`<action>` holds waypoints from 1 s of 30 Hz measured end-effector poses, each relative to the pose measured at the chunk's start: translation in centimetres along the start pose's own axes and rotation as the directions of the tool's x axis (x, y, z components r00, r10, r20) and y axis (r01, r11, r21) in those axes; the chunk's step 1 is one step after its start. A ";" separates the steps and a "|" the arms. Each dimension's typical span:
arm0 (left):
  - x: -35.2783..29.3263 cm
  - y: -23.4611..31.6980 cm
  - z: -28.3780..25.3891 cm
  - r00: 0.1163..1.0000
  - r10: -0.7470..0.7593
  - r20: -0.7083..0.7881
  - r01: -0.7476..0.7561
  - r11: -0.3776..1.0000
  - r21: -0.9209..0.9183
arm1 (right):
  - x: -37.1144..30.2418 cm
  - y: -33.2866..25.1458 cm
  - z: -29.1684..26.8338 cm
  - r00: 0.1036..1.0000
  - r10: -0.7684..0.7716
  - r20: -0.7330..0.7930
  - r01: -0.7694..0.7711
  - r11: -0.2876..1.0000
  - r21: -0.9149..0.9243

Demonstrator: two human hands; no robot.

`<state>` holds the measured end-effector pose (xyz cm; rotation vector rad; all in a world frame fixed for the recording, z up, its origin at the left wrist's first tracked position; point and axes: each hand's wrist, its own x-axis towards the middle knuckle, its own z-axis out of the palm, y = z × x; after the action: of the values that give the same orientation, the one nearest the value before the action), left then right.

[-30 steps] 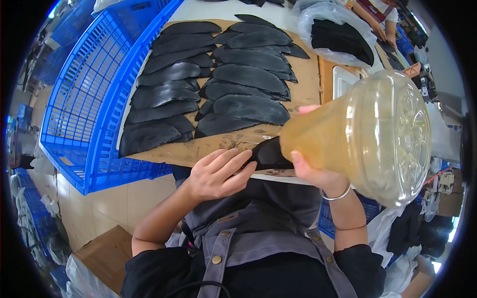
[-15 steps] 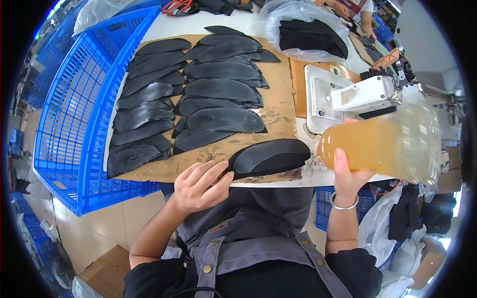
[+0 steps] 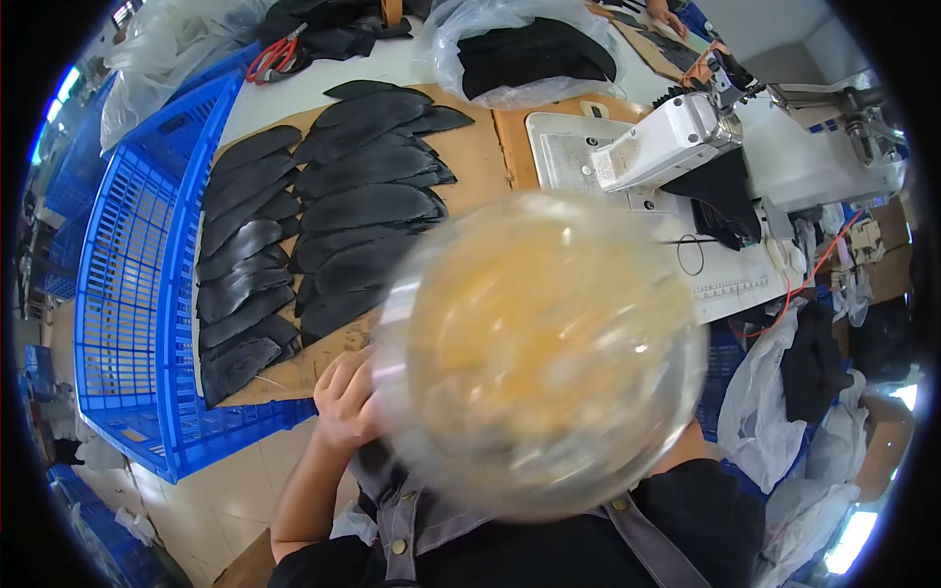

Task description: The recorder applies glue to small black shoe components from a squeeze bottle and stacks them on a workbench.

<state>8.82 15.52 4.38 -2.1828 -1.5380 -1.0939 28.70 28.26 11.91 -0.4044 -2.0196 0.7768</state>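
A clear plastic bottle (image 3: 539, 343) with yellow-orange liquid is raised close to the camera, its round bottom facing it and blurred. My right hand is hidden behind the bottle it holds; part of that upper arm shows beneath. Fingers curled, my left hand (image 3: 343, 402) is at the front edge of the brown board (image 3: 480, 162). The bottle covers its fingertips and whatever they hold. Black curved pieces (image 3: 368, 208) lie overlapped in two columns on the board, beyond my left hand.
A blue plastic crate (image 3: 123, 294) stands at the left. Red-handled scissors (image 3: 274, 61) lie at the back. A white sewing machine (image 3: 667, 142) is at the right, near a plastic bag (image 3: 446, 59) of black pieces. Another person's hand (image 3: 668, 18) is at the far right.
The bottle has gone up and left toward the camera, its bottom now facing me. It covers my right hand and the black curved piece that my left hand was touching. The view has shifted.
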 end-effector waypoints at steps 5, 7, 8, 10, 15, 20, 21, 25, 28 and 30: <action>0.6 0.3 -0.5 1.000 0.010 -0.017 -0.009 0.998 0.069 | -2.0 1.6 -4.5 0.934 -0.232 0.270 0.356 0.616 -0.703; 0.9 0.4 -0.6 1.000 -0.001 -0.011 0.002 0.999 0.048 | -2.7 2.4 -5.2 0.988 -0.032 0.150 0.143 0.548 -0.824; 0.9 0.5 -0.7 0.999 -0.033 0.031 0.033 0.999 0.011 | -3.5 3.8 -6.3 0.997 -0.059 0.040 0.068 0.627 -0.776; 2.2 1.5 -1.2 0.996 -0.084 0.023 0.082 0.995 0.052 | -4.2 4.7 -7.6 0.947 0.130 -0.293 -0.183 0.970 -0.161; 7.9 3.7 -1.5 0.992 -0.105 0.066 0.103 0.994 0.031 | -4.9 6.4 -7.4 0.679 0.409 -0.610 -0.057 0.857 0.511; 12.6 3.9 0.9 0.899 -0.113 0.423 0.153 0.986 -0.062 | -5.1 6.5 -6.9 0.480 0.720 -0.501 0.054 0.546 0.836; 12.8 3.8 1.3 0.896 -0.123 0.428 0.158 0.986 -0.048 | -5.2 6.4 -6.7 0.466 0.741 -0.483 0.023 0.536 0.844; 13.1 3.7 2.0 0.846 -0.072 0.528 0.104 0.994 -0.032 | -5.9 6.5 -7.1 0.571 0.747 -0.342 -0.048 0.446 0.894; 13.2 3.7 2.1 0.838 -0.079 0.540 0.118 0.992 -0.038 | -5.9 6.6 -7.0 0.536 0.769 -0.349 -0.109 0.473 0.874; 13.4 3.7 1.8 0.840 -0.105 0.532 0.168 0.983 -0.071 | -5.8 6.5 -7.0 0.516 0.782 -0.351 -0.097 0.460 0.883</action>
<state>15.05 24.44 13.31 -2.6417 -1.9144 -0.6496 37.61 32.52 6.63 -0.6621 -0.5807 1.4945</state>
